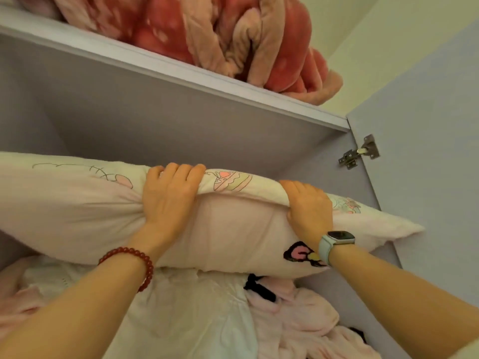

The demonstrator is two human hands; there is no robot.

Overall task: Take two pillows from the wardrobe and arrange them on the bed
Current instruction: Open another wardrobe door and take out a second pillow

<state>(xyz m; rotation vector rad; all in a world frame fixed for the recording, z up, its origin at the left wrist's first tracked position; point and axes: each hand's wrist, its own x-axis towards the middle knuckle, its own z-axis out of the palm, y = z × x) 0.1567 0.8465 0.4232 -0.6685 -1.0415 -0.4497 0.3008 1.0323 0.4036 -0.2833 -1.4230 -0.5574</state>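
Observation:
A long pale pink pillow (pixel 233 237) with cartoon prints lies across the wardrobe compartment, on top of a heap of bedding. My left hand (pixel 168 195), with a red bead bracelet at the wrist, grips the pillow's upper edge near its middle. Further right, my right hand (pixel 308 206), with a watch on the wrist, grips the same edge. Both hands have their fingers curled over the top, bunching the fabric. No second pillow is visible as a separate thing.
White and pink bedding (pixel 197 314) fills the compartment under the pillow. A grey shelf (pixel 207 81) runs overhead, with a red and pink plush blanket (pixel 233 35) on it. The open wardrobe door (pixel 427 151) with its metal hinge (pixel 359 152) stands at the right.

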